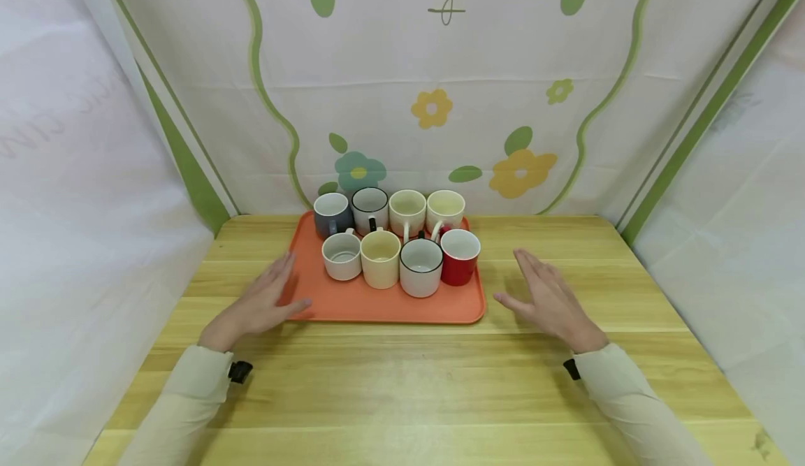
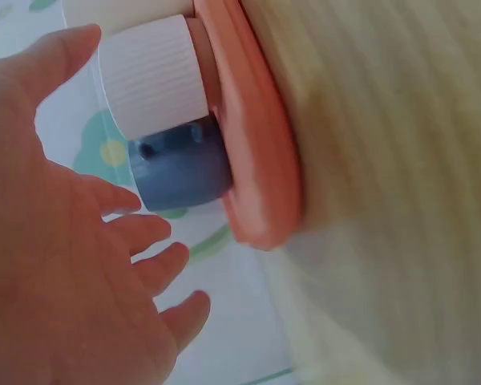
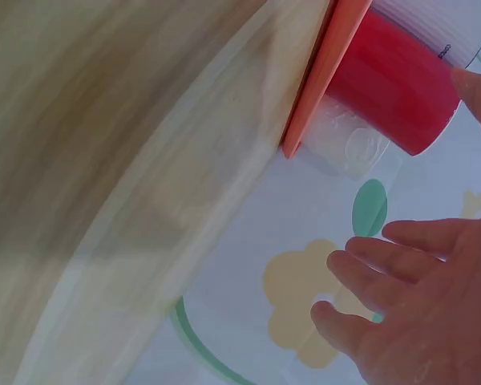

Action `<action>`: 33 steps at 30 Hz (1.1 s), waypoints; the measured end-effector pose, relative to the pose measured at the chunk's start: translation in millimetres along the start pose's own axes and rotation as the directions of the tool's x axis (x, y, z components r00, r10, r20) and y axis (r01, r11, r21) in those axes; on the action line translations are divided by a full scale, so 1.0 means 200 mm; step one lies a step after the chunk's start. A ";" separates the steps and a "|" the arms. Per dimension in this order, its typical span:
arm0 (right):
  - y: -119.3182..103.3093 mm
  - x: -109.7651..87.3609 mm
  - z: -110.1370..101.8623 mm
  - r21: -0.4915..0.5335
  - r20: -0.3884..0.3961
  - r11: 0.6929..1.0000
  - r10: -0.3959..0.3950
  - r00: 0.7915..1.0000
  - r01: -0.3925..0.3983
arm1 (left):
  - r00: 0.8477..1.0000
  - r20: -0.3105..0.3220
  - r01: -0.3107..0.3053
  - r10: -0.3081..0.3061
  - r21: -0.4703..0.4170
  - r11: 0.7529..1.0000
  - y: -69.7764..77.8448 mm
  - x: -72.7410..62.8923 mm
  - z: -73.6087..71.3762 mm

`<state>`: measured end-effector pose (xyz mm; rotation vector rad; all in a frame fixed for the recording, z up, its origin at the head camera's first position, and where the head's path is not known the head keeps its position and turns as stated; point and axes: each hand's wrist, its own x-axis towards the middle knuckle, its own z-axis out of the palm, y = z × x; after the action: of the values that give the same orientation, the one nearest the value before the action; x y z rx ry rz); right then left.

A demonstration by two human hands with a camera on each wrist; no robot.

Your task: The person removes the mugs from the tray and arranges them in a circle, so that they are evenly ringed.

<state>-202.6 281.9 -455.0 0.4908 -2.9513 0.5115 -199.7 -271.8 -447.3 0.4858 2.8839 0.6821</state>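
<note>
An orange tray [image 1: 321,305] bears several mugs in two rows. In the back row are a blue-grey mug [image 1: 332,218], a white mug with a black rim [image 1: 370,214] and two cream mugs. The front row has a short white ribbed mug [image 1: 342,260], a pale yellow mug [image 1: 381,263], another black-rimmed white mug [image 1: 421,274] and a red mug [image 1: 459,263]. My left hand [image 1: 258,302] is at the tray's left edge, fingers spread and holding nothing. Off the tray's right side, my right hand [image 1: 553,305] hovers near the red mug with extended fingers, holding nothing.
The tray lies on a wooden table [image 1: 409,389], close to its back edge. A white cloth [image 1: 377,117] with printed flowers hangs behind, and pale cloth walls [image 1: 75,207] stand at both sides. Each wrist wears a black strap.
</note>
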 end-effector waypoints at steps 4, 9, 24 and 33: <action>-0.02 0.01 0.01 0.113 -0.028 0.994 0.017 0.999 -0.014 | 1.000 0.017 0.002 0.001 -0.145 0.989 -0.06 0.00 0.01; -0.07 0.03 0.03 0.201 -0.092 0.979 0.039 0.995 -0.019 | 0.999 0.046 0.036 -0.021 -0.354 0.934 -0.13 0.00 0.00; -0.18 0.16 0.07 0.551 -0.030 0.821 0.197 0.980 -0.148 | 0.997 0.052 0.077 -0.058 -0.734 0.675 -0.26 -0.01 0.01; -0.24 0.21 0.11 0.609 -0.034 0.777 0.229 0.973 -0.162 | 0.997 0.050 0.069 -0.050 -0.853 0.517 -0.31 0.01 0.04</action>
<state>-227.6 219.7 -453.9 0.1818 -2.6905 1.4802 -216.8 -319.7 -482.1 0.2182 2.0845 1.8978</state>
